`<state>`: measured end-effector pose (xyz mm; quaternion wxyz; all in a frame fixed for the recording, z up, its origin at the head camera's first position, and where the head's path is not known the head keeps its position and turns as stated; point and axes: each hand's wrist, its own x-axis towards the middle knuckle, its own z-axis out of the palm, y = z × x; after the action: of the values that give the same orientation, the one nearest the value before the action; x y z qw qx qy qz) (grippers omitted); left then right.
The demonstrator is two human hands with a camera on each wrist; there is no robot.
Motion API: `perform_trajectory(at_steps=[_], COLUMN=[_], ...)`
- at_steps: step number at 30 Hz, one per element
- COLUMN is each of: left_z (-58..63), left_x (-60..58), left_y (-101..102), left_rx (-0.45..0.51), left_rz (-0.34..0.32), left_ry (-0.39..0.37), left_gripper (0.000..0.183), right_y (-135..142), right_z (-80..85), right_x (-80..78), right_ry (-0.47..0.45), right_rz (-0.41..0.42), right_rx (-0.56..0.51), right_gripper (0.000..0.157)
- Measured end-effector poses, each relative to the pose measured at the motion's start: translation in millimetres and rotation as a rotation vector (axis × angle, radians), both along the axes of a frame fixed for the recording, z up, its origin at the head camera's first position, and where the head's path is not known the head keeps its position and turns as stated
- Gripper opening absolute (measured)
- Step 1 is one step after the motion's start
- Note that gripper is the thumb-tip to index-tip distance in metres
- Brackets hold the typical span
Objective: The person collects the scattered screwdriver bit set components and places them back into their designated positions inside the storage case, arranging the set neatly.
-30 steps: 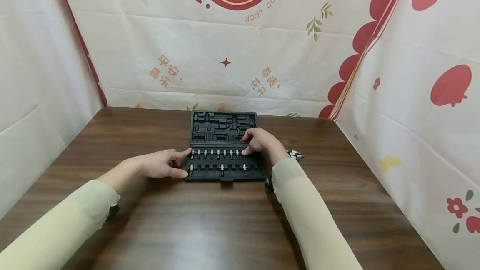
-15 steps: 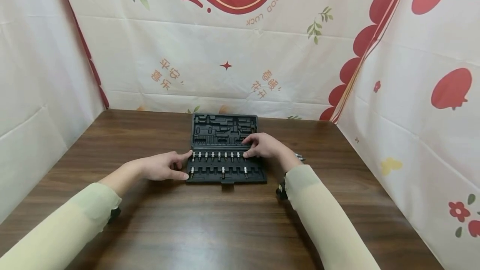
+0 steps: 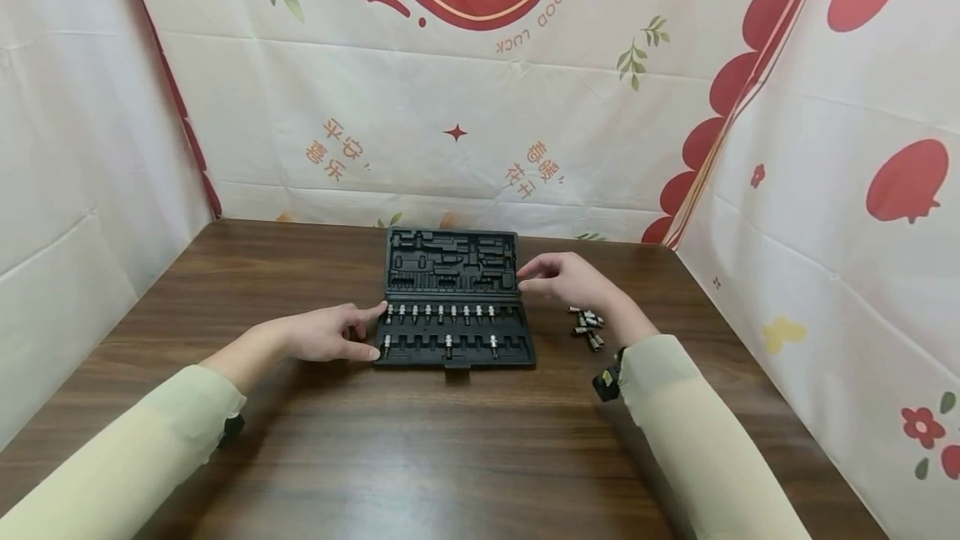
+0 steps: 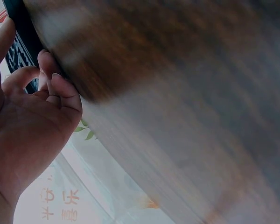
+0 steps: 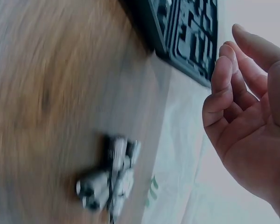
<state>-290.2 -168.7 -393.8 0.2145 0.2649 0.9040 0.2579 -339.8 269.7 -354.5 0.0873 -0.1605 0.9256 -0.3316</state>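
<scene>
A black plastic socket case (image 3: 453,325) lies unfolded on the table, its moulded lid (image 3: 452,262) laid back behind the base. Silver bit sockets (image 3: 441,312) stand in the base's upper row, several side by side. Three more are spaced along the lower row, including a bit socket (image 3: 448,346) at its middle. At the case's left edge, my left hand (image 3: 324,333) touches it with outstretched index finger and thumb; the other fingers bend inward. My right hand (image 3: 572,280) hovers by the lid's right edge, fingers loosely bent, nothing between them in the right wrist view.
A small pile of loose bit sockets (image 3: 588,325) lies on the wooden table (image 3: 420,448) to the right of the case, below my right hand. Printed cloth (image 3: 457,73) hangs behind the table and along both sides.
My right hand has left the upper row's right end, where a bit socket now stands, and moved right past the lid's edge, uncovering the loose pile. My left hand stays at the case.
</scene>
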Motion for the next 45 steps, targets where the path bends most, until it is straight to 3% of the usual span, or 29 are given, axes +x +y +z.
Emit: perform_trajectory(at_steps=[7,17,24,33,45], left_z=[0.5,1.6,-0.3,-1.1,-1.2], left_x=[0.5,1.0,1.2,0.8,0.3], left_y=[0.9,0.5,0.0,-0.6,-0.4], left_rx=[0.013,0.014,0.017,0.010,0.014], left_rz=[-0.007,-0.005,-0.003,-0.004,0.002], left_ry=[-0.010,-0.009,-0.015,-0.011,-0.014], left_gripper=[0.093,0.093,0.092,0.092,0.092], right_y=[36.6,85.0,112.9,119.6,127.5], right_z=[2.1,-8.1,-22.9,-31.9,-32.3], right_x=[4.4,10.5,4.1,-2.1,-7.8], right_ry=[-0.032,-0.062,-0.041,-0.050,-0.021], right_rz=[-0.067,-0.115,-0.128,-0.150,-0.131], right_rx=[-0.009,-0.020,0.128,0.186,0.263], right_gripper=[0.039,0.039,0.028,0.021,0.016])
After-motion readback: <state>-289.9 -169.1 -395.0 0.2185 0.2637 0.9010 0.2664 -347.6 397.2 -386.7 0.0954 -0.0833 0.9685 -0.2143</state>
